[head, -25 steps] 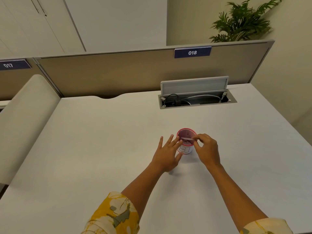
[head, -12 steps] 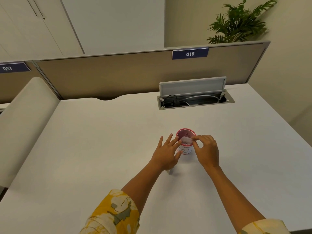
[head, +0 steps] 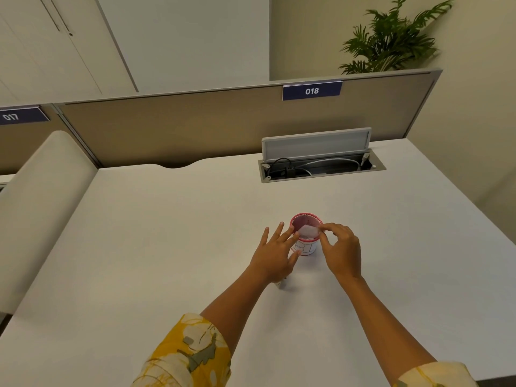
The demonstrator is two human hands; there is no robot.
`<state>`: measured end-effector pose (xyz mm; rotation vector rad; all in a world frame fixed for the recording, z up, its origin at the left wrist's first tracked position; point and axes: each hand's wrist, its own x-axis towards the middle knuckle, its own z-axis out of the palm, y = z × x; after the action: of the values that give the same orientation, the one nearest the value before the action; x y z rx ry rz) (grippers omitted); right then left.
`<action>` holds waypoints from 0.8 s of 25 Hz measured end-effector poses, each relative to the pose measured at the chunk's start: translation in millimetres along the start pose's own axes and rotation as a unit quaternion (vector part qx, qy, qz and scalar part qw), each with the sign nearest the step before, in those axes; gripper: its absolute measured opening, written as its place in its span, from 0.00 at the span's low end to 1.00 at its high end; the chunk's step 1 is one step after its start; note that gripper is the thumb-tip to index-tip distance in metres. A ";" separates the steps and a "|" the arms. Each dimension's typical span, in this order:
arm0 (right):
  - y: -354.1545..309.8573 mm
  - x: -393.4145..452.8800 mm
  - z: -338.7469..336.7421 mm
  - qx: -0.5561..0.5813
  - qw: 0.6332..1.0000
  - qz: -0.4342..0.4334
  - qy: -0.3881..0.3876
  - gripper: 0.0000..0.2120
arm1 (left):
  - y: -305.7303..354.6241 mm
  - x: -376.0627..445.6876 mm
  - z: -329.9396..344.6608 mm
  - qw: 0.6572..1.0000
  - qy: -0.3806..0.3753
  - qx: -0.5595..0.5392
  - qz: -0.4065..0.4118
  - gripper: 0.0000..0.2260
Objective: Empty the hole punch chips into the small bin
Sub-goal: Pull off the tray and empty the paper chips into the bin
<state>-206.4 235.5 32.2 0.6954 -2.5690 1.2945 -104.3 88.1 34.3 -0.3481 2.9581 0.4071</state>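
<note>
The right hand (head: 342, 251) has its grip pinched together, thumb and forefinger closed on the right end of a small pale tray (head: 308, 231), seemingly the punch's chip tray, held across the near rim of the small bin (head: 305, 236). The left hand (head: 275, 254) is open, fingers fanned; its fingertips (head: 293, 238) rest against the tray's left end and the bin's left side, steadying rather than clamping. The bin, a pink-rimmed white cup with red lettering, stands on the worktop (head: 167, 247) between the two hands, roughly mid-worktop and a little right. A small light object (head: 280, 284) peeks out beneath the left wrist, perhaps the punch body, though too hidden to be sure. No chips can be made out at this size. The step looks like tipping the tray out over the bin. To do it well, I would keep the tray's open edge inside the rim, tilt slowly toward the far wall of the bin, and let the left fingers hold the light cup from sliding or toppling. A gentle tap would loosen clinging chips. Far right, an open cable hatch (head: 321, 169) sits well apart.
</note>
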 end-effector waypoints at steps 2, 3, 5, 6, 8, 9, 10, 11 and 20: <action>-1.8 0.9 -0.2 0.054 0.998 0.030 0.029 0.09 | 2.7 -3.0 0.6 1.000 0.000 0.000 -0.002 0.28; -3.4 2.2 -1.5 0.087 0.994 0.049 0.051 0.09 | 4.2 -4.3 0.4 1.000 -0.001 0.000 -0.004 0.29; -5.5 6.0 -4.1 0.143 0.980 0.106 0.092 0.08 | 7.3 -4.7 -1.1 1.000 -0.008 -0.010 -0.008 0.29; -5.5 8.2 -5.4 0.164 0.971 0.138 0.107 0.08 | 9.1 -4.3 -2.6 1.000 -0.010 -0.020 -0.012 0.29; -5.0 12.7 -8.1 0.195 0.956 0.182 0.122 0.09 | 11.2 -4.9 -8.3 0.997 0.008 -0.072 -0.017 0.29; -5.1 14.5 -9.3 0.209 0.950 0.197 0.124 0.09 | 10.9 -6.0 -11.3 0.992 0.033 -0.121 -0.024 0.29; -5.5 15.9 -10.3 0.224 0.944 0.210 0.124 0.10 | 10.0 -7.7 -13.9 0.980 0.065 -0.186 -0.035 0.29; -6.3 17.0 -11.0 0.237 0.939 0.221 0.115 0.10 | 8.3 -9.6 -16.1 0.961 0.097 -0.255 -0.046 0.28; -50.6 10.5 13.6 0.244 0.943 0.168 -0.153 0.05 | -25.0 -21.0 -27.2 0.807 0.060 -0.577 -0.110 0.17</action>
<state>-190.4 195.5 63.7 0.5830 -2.7088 2.1349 -80.7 61.4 57.4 -0.8105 2.3000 2.1540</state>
